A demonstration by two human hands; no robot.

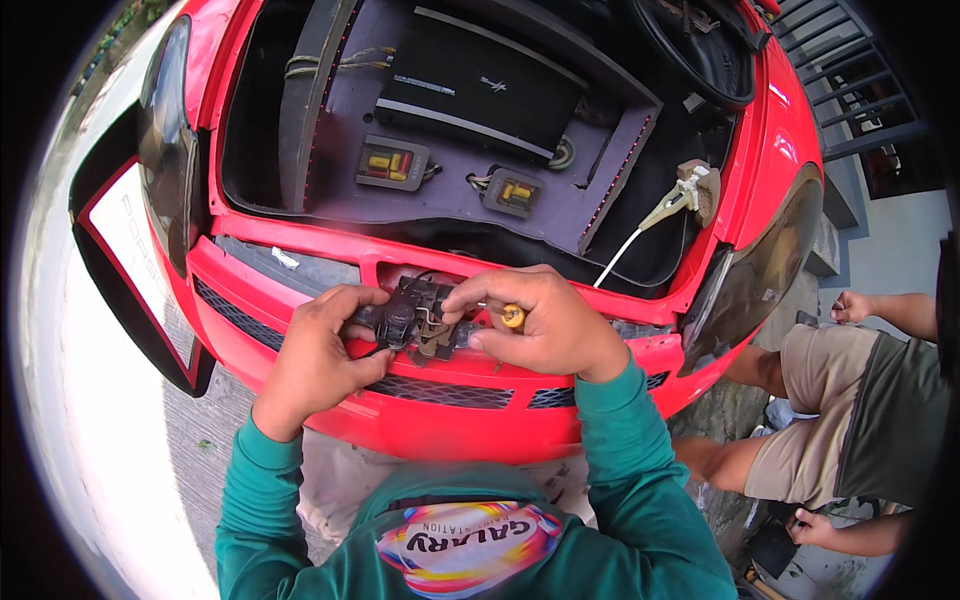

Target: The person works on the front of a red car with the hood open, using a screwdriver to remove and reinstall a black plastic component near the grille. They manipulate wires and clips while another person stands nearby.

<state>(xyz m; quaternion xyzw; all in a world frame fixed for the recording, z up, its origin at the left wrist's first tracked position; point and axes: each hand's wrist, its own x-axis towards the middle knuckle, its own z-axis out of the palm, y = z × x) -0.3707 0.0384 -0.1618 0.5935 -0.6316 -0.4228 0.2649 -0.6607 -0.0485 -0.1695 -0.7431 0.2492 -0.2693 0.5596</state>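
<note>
A black latch mechanism (402,316) with a brown metal plate (436,342) is at the middle of the red car's front edge, above the grille. My left hand (322,352) grips the latch's left side between thumb and fingers. In my right hand (548,322) is a small screwdriver (513,316), with its yellow handle end showing at the palm. The fingertips of that hand touch the right side of the latch. My fingers hide most of the screwdriver's shaft, and its tip cannot be made out.
Behind the latch, the open compartment holds a black amplifier (480,85) and two fuse boxes (392,163) on grey panels. A white cable (620,255) hangs at the right. Headlights flank the red bumper (450,425). Another person in beige shorts (800,460) is close by at right.
</note>
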